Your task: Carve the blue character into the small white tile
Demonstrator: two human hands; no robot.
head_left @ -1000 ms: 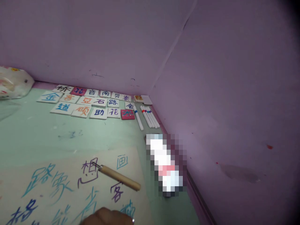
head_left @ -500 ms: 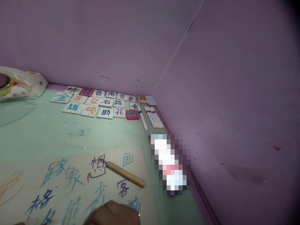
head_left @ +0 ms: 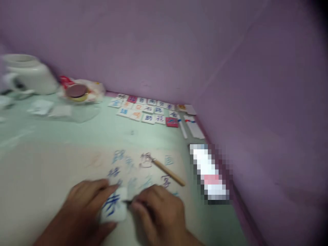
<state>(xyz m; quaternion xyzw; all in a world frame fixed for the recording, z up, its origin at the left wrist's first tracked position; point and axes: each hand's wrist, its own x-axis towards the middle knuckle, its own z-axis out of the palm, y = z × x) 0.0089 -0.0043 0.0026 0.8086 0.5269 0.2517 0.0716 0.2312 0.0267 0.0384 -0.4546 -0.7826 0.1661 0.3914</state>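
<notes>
My left hand [head_left: 85, 205] is closed around a white square tile [head_left: 121, 215] that bears a dark blue brush-like character. Its fingers grip the tile by the left side, with the thumb at the near edge. My right hand [head_left: 161, 213] pinches a thin dark-tipped tool [head_left: 127, 202], whose tip reaches the tile's right edge; most of the tool is hidden and blurred, so its kind is unclear. Beneath both hands lies a large pale sheet [head_left: 58, 171] covered with handwritten coloured characters. Beyond my right hand, a wooden-handled tool [head_left: 167, 171] with a thin metal tip rests on the sheet.
Several character tiles [head_left: 148, 118] stand in rows near the wall, with white markers [head_left: 194, 128] at their right. A pixelated phone-like object [head_left: 210, 171] lies along the right wall. A white jug [head_left: 33, 75] and a plastic bag with a round-lidded jar [head_left: 77, 92] are back left.
The view has swung left and down, so both hands, the held tile and the white jug now show. Earlier, only part of one hand was clearly visible at the bottom edge.
</notes>
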